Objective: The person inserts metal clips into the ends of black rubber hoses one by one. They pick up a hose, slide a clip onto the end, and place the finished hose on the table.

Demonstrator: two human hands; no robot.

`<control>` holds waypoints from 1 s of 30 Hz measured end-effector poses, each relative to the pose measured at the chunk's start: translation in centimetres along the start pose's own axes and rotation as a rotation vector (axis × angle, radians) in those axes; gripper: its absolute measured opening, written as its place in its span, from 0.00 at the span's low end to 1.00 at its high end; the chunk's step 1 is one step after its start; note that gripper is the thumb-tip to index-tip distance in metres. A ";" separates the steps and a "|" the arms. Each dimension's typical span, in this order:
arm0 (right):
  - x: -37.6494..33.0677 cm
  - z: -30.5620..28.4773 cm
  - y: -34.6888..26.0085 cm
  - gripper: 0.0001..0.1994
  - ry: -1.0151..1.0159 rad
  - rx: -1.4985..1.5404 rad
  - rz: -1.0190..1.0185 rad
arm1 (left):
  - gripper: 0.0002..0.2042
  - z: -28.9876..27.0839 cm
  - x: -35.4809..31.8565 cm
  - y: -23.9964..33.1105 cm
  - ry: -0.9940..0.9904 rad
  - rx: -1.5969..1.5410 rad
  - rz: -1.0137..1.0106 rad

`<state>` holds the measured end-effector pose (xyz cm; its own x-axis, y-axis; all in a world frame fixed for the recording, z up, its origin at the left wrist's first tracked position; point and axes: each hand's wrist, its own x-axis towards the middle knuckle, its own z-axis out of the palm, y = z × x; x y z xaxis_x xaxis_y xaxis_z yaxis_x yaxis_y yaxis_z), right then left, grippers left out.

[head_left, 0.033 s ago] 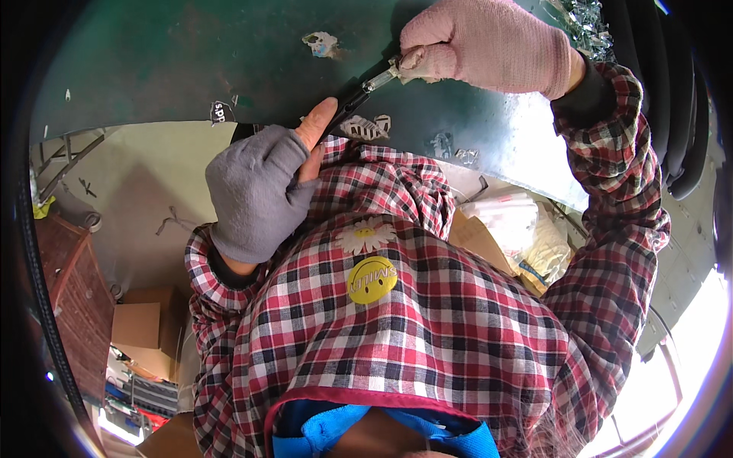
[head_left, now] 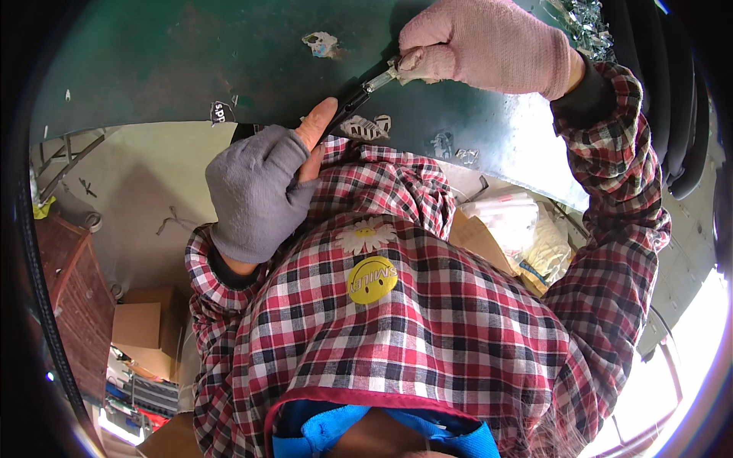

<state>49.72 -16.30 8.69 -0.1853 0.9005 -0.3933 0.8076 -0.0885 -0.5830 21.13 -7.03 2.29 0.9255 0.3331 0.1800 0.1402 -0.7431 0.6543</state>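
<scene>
My left hand (head_left: 263, 187), in a grey glove with bare thumb and fingertip, is closed on a thin black cable (head_left: 350, 104), the thumb pressed along it. The cable slants up to the right and ends in a see-through sleeve or connector (head_left: 379, 79). At that far end my right hand (head_left: 481, 49), in a pale pink glove, pinches the tip between thumb and bent fingers. What exactly lies inside the pinch is hidden. Both hands are over the near edge of a dark green table (head_left: 175, 69).
Torn label scraps (head_left: 365, 127) and a whitish patch (head_left: 320, 44) lie on the table. Small see-through pieces (head_left: 588, 30) are heaped at the far right, beside thick black hoses or cables (head_left: 649, 84). Cardboard boxes (head_left: 137, 327) stand at lower left, plastic bags (head_left: 504, 221) below the table's right.
</scene>
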 end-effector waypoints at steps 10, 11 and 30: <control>0.2 -0.5 -1.1 0.14 -0.070 -0.058 0.035 | 0.27 0.2 -0.1 0.2 -0.001 0.010 0.010; 0.4 -0.2 -1.3 0.14 -0.077 -0.041 0.030 | 0.27 0.2 -0.1 0.2 -0.004 0.012 0.015; -2.7 -1.2 5.0 0.13 0.131 0.136 0.111 | 0.23 0.3 1.2 -0.6 0.026 0.041 0.029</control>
<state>54.98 -18.65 7.70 -0.0179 0.9287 -0.3703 0.7342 -0.2393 -0.6354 22.22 -6.38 1.93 0.9202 0.3253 0.2178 0.1278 -0.7755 0.6183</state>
